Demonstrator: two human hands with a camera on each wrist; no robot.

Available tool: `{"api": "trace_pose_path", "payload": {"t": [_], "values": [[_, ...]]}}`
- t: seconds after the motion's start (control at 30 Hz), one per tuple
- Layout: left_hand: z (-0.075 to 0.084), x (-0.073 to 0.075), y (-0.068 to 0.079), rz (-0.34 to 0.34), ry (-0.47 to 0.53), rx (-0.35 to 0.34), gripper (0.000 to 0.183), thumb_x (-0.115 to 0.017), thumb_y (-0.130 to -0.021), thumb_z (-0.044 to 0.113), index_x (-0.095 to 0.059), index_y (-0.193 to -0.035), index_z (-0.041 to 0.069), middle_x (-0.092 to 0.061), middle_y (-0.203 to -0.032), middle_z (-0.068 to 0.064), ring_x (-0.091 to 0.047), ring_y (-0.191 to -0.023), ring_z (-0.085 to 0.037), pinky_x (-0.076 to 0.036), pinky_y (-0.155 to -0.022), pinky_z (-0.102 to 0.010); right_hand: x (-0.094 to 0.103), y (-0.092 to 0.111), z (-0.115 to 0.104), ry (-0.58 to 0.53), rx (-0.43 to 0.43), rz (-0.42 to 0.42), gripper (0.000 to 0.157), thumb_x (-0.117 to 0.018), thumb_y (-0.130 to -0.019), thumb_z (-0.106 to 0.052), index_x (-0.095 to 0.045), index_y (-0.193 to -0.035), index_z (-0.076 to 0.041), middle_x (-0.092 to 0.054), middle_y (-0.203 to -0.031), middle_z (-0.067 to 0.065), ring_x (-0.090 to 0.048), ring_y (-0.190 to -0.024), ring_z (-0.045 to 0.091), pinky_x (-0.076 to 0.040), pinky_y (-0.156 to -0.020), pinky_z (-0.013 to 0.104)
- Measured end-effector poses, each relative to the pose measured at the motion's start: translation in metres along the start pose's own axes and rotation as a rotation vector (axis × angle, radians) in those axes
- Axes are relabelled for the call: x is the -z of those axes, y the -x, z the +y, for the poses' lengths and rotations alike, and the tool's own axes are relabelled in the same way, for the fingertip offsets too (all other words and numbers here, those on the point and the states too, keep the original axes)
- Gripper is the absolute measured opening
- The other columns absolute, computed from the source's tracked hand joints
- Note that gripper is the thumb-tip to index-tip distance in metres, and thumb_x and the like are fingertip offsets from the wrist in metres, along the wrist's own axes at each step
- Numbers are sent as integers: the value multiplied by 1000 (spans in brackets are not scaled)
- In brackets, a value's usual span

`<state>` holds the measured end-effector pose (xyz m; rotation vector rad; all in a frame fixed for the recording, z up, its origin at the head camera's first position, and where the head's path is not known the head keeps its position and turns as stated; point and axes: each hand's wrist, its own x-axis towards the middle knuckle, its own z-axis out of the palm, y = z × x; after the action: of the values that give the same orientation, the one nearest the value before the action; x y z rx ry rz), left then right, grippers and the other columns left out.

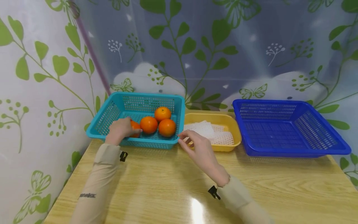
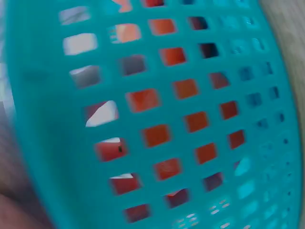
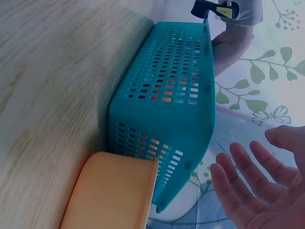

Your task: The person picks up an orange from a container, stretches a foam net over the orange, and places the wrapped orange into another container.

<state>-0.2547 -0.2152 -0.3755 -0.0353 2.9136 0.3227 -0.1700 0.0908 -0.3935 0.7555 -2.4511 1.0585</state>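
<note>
My left hand (image 1: 119, 130) reaches over the near wall of a teal perforated basket (image 1: 148, 143) and grips the leftmost orange (image 1: 135, 127), thumb across its front. Beside it in the basket sit several more oranges, among them one in the middle (image 1: 149, 125). The left wrist view is filled by the basket's wall (image 2: 52, 114), with orange skin showing through its holes. My right hand (image 1: 199, 151) hovers by the basket's near right corner, in front of a yellow tray (image 1: 236, 137). In the right wrist view its fingers (image 3: 248, 179) are relaxed and hold nothing.
White foam net sleeves (image 1: 205, 129) lie in the yellow tray. To the right stands a blue perforated basket (image 1: 293, 152). All three containers line the back of a wooden table (image 1: 156, 180), before a leaf-patterned curtain (image 1: 195, 62).
</note>
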Motion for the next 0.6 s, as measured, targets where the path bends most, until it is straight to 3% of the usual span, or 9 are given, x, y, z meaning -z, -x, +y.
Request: {"api": "trace_pose_path", "payload": {"t": [0.3,0.43,0.6], "values": [[16,11,16,173,119,-67,79,-67,-93,51,-44,-141,-6,-60,-122,-33,-62,-103,-48,-53,-83,-56,-8,-8,-4,-132,-39,-44,21,-65,-101,-18,-68,-120,-10,-73,-105,1,-69,-90,16,-60,-76,33],[29,10,23,240,227,-108,75,-68,-93,49,-43,-140,-4,-56,-124,-31,-61,-103,-48,-54,-82,-57,-10,-12,-3,-221,-90,-62,23,-64,-102,-18,-68,-124,-12,-72,-106,2,-71,-91,19,-60,-77,38],[52,8,35,312,384,-207,71,-71,-92,44,-43,-141,0,-54,-129,-27,-61,-106,-44,-56,-84,-56,-11,-15,-3,-362,-193,-88,30,-61,-104,-25,-65,-130,-13,-71,-111,5,-72,-91,20,-60,-79,33]]}}
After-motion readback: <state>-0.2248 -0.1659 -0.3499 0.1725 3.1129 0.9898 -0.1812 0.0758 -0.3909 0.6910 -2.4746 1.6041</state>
